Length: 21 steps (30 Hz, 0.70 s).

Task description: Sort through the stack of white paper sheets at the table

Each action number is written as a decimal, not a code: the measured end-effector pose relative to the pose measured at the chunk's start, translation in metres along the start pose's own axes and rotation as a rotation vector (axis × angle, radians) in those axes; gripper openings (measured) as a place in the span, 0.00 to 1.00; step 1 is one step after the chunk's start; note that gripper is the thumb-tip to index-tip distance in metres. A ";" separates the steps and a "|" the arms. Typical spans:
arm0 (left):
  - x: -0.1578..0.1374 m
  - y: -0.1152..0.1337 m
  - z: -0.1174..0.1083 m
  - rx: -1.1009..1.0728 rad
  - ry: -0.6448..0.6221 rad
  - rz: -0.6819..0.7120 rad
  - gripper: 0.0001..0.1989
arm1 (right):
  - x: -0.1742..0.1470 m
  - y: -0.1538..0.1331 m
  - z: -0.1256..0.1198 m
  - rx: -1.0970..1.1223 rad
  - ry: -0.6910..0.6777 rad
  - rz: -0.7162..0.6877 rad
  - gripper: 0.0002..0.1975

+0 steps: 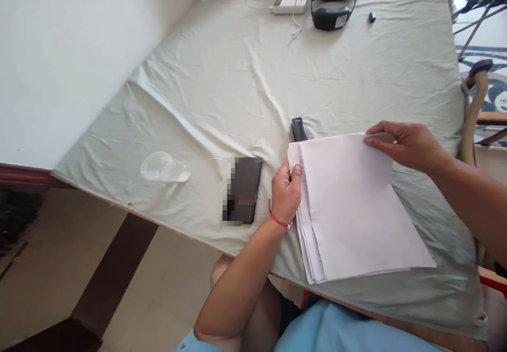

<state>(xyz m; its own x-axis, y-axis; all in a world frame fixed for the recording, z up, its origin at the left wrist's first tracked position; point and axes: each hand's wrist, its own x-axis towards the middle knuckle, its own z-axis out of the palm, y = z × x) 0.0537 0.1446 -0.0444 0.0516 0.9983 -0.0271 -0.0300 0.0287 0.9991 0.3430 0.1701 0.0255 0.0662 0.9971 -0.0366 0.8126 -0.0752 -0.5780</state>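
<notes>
A stack of white paper sheets (352, 209) lies at the near right of the cloth-covered table, its edges slightly fanned at the left. My left hand (287, 191), with a red string at the wrist, grips the stack's left edge, thumb on top and fingers beneath. At the far right corner, my right hand (400, 143) pinches the top sheet between thumb and fingers, and that corner is bent up. Printed lines show on a sheet beneath, along the left edge. A black stapler-like object (299, 129) pokes out beyond the stack's far edge, the rest of it hidden.
Left of my left hand lies a dark phone (247, 188), partly blurred. A clear plastic cup (164, 167) lies on its side farther left. At the back are a white adapter with a cable (290, 6), a black headset (333, 3) and a small dark object (371, 17).
</notes>
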 end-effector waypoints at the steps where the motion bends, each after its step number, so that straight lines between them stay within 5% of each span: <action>1: 0.000 0.000 0.000 -0.011 -0.009 0.007 0.21 | 0.000 0.000 0.001 -0.008 0.024 -0.006 0.19; 15: -0.003 0.007 0.004 -0.086 -0.070 0.007 0.21 | 0.000 -0.001 0.003 0.016 0.026 -0.052 0.16; 21: -0.005 0.011 0.008 -0.228 -0.110 -0.083 0.23 | -0.004 -0.009 0.003 -0.150 0.180 -0.369 0.16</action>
<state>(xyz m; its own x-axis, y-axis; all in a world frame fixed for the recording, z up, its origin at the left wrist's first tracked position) 0.0609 0.1392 -0.0328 0.1707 0.9809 -0.0929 -0.2443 0.1335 0.9605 0.3339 0.1664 0.0288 -0.1556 0.9410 0.3004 0.8749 0.2724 -0.4003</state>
